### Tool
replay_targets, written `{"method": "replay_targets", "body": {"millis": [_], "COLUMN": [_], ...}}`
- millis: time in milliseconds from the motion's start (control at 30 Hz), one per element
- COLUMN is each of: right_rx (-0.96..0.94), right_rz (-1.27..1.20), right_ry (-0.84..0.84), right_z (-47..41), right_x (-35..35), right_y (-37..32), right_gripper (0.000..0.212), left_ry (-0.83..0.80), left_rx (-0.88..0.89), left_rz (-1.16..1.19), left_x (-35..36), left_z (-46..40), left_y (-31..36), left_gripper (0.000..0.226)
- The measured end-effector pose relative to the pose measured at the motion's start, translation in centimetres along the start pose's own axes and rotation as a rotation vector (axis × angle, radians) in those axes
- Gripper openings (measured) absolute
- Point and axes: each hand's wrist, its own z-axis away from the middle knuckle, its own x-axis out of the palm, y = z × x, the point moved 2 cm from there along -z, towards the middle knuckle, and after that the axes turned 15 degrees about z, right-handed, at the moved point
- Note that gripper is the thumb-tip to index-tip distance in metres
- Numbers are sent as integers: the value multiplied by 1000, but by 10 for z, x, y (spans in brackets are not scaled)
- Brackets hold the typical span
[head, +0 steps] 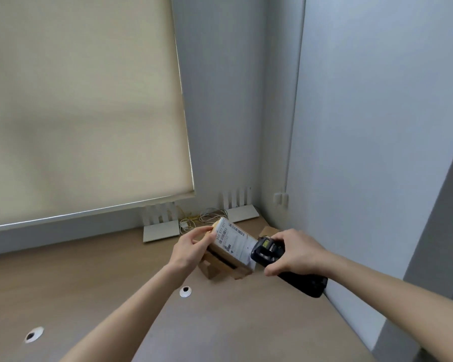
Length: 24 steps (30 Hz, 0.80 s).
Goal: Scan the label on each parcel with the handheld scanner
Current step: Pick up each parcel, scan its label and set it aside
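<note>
Brown wooden tabletop [94, 280] carries two white routers with upright antennas [161, 226] and a tangle of yellow and grey cables [202, 218] at the back wall, under a beige roller blind [81, 105]. More cardboard boxes [215, 269] lie beneath the tilted brown cardboard parcel [220, 250], whose white barcode label [234, 241] faces up. The left hand [191, 248] pinches the parcel's far end; the right hand [296, 253] grips the black handheld scanner [285, 265], its head just beside the label.

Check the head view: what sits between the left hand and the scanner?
The tilted cardboard parcel with its white shipping label facing up. The left hand holds its far end; the handheld scanner, gripped by the right hand, meets the label's near edge.
</note>
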Motion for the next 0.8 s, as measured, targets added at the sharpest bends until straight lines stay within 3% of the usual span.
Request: {"method": "replay_targets", "body": {"millis": [133,367,633,800], "right_rx": [-44,-73,-130,-180], "right_rz": [147,337,386,391], "right_ry": [45,113,159,181], "right_z": [10,21,22,24], "right_x": [-33,-55,-53,-50], "right_y": [-27,-58,-75,-88], "right_gripper": [52,61,71,63], "left_ry": [61,169,251,293], "left_rx": [45,65,76,85], "left_rz": [-70,-94,-84,-50], "left_x": [-18,-41,-58,-68], "left_z": [11,26,43,56], "left_y": [32,50,49,47], "left_gripper": [46,42,42,41]}}
